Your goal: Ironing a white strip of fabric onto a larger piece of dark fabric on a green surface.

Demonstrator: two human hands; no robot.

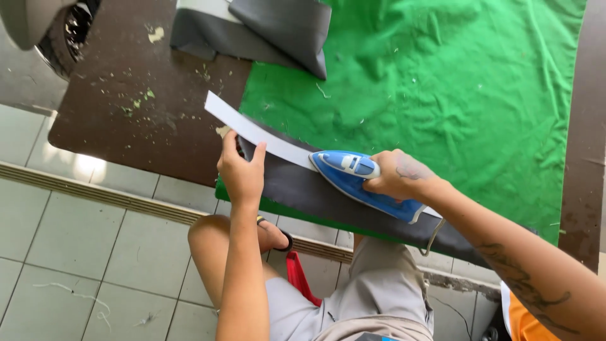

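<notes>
Green cloth [442,82] pads the surface [139,120]; left hand [240,170] pins the white strip [252,129] flat, right hand [399,177] grips the iron [353,173].

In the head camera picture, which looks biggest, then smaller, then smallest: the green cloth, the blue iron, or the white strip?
1. Green cloth, by far.
2. Blue iron and white strip: look about alike, so unranked.
</notes>
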